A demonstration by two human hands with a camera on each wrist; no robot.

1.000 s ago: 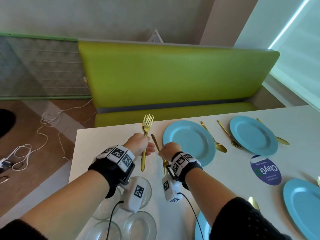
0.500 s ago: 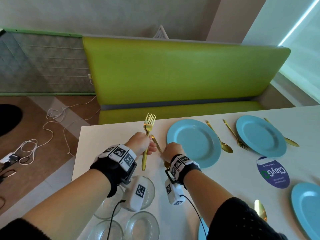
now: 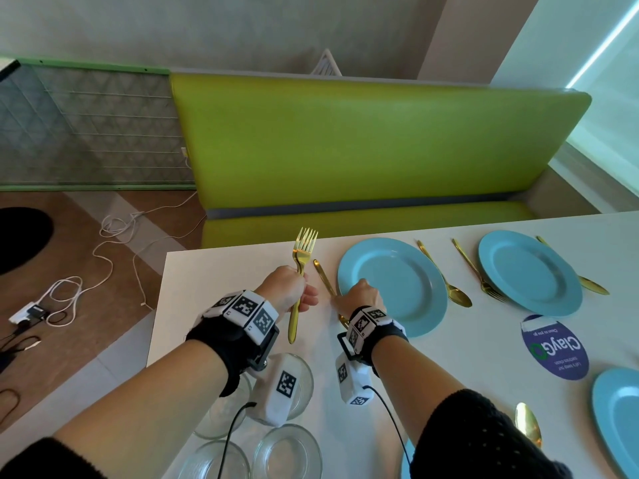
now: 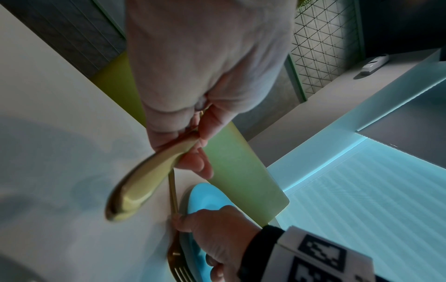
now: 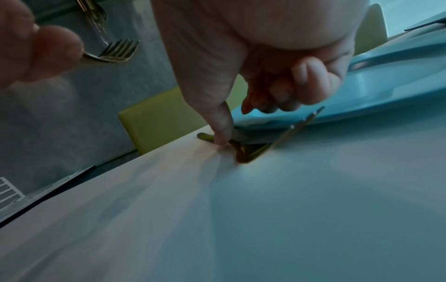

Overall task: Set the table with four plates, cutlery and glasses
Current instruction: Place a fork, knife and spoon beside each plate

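Two forks (image 3: 301,267) stand upright, gripped in the left hand (image 3: 288,288) above the bench (image 3: 214,288), while the right hand (image 3: 359,299) pinches a fork (image 5: 253,150) lying beside the plate (image 3: 401,285).

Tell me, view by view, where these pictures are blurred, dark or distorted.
Head view: bright and sharp, though the wide lens bows the green bench. Left wrist view: dim, and the gold handles in the left hand are smeared out of focus. Right wrist view: dark and bluish, right hand soft, fork on the table hazy.
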